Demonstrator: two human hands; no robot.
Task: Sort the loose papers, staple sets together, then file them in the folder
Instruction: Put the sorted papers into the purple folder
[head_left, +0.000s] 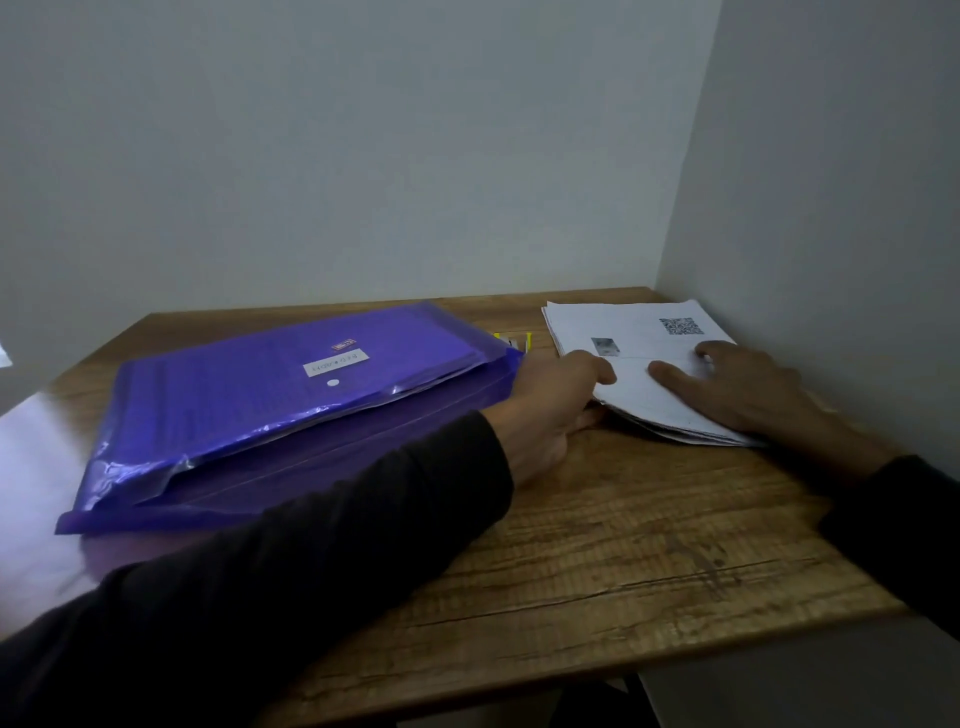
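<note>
We are reaching across the wooden desk (597, 545) toward the stack of loose papers (639, 364), which is lying at the far right corner, close against the wall. Our left hand (550, 410) is curling around the stack's near left edge, thumb on top and fingers seeming to slip underneath. Our right hand (748, 389) is lying flat on the top sheet, fingers straight and spread, pressing down and gripping nothing.

The purple plastic folder (291, 410) is sitting along the desk's left side, bulging and already holding sheets, its flap lying loose. A small yellow object (514, 341), possibly the stapler, is peeking out at the far edge between folder and papers; we cannot tell for certain.

The stack is fanning unevenly at its near edge, so if we are lifting with only the left hand, lower sheets may be sliding free and mixing. Our left sleeve (311, 545) is crossing the folder's near corner and could be dragging it toward the desk's near edge.
</note>
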